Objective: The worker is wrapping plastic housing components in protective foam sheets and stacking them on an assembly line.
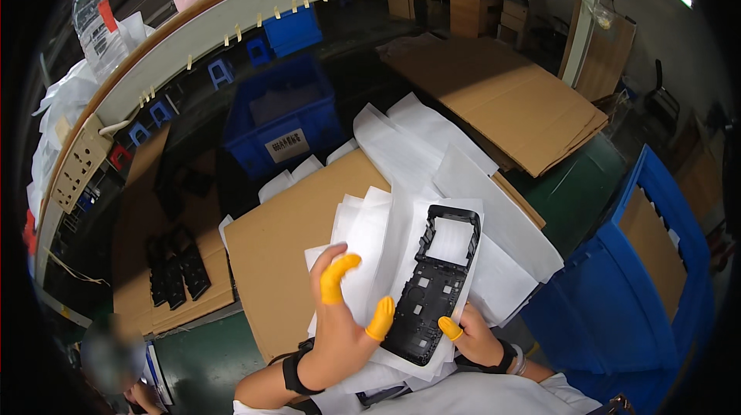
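A long black plastic housing (pixel 427 303) lies tilted on white paper sheets just in front of me. Its upper part frames a rectangular opening, and its lower part has small cutouts. My right hand (pixel 474 340) grips the housing's lower right edge, its yellow-cotted thumb on top and its other fingers hidden beneath. My left hand (pixel 337 335) is beside the housing's left edge, thumb and index finger spread apart in yellow finger cots. The left thumb tip is close to that edge; I cannot tell whether it touches. White paper sheets (pixel 363 222) lie under and around the housing.
A cardboard sheet (pixel 285 261) lies beneath the papers. Several black parts (pixel 177 268) rest on cardboard at left. Blue bins stand behind (pixel 255 149) and at right (pixel 602 299). More cardboard (pixel 494 83) lies far right. A shelf edge (pixel 255 18) crosses above; another person (pixel 139 396) is lower left.
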A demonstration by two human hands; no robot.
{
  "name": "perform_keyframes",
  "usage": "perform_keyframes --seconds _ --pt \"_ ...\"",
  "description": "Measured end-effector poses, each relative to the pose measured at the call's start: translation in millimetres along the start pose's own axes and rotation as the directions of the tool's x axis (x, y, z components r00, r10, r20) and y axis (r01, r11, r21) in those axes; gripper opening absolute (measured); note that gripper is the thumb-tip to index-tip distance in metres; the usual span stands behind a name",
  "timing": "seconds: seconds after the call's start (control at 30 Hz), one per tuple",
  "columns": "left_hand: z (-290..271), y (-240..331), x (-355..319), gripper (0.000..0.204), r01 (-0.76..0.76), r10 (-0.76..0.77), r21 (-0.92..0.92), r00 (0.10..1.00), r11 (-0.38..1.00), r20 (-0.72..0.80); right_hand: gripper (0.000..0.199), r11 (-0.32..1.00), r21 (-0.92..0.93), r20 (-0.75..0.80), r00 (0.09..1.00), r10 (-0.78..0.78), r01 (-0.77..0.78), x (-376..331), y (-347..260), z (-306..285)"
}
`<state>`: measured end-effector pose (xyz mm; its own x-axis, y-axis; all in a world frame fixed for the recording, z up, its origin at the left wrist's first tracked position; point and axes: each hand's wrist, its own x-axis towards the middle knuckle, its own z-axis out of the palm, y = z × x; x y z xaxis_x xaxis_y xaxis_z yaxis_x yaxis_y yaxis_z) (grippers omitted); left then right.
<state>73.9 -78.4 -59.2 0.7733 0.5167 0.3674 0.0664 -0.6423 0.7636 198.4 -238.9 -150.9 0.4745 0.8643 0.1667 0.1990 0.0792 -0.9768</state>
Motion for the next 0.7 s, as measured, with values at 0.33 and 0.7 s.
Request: perform_keyframes --seconds 0.33,0.7 --pt "20.7 -16.3 -22.1 0.071 0.014 -0.087 0.168 0.898 0.986 0.431 0.028 0.98 -0.165 0.08 0.992 -0.102 0.115 3.2 -5.8 4.2" --pt "-44.4 -15.2 -23.8 0.084 0.671 -0.158 -0.74 0.726 -0.051 0.67 0.02 0.964 -0.267 -0.02 0.999 -0.025 0.019 -2.5 -9.4 2.1"
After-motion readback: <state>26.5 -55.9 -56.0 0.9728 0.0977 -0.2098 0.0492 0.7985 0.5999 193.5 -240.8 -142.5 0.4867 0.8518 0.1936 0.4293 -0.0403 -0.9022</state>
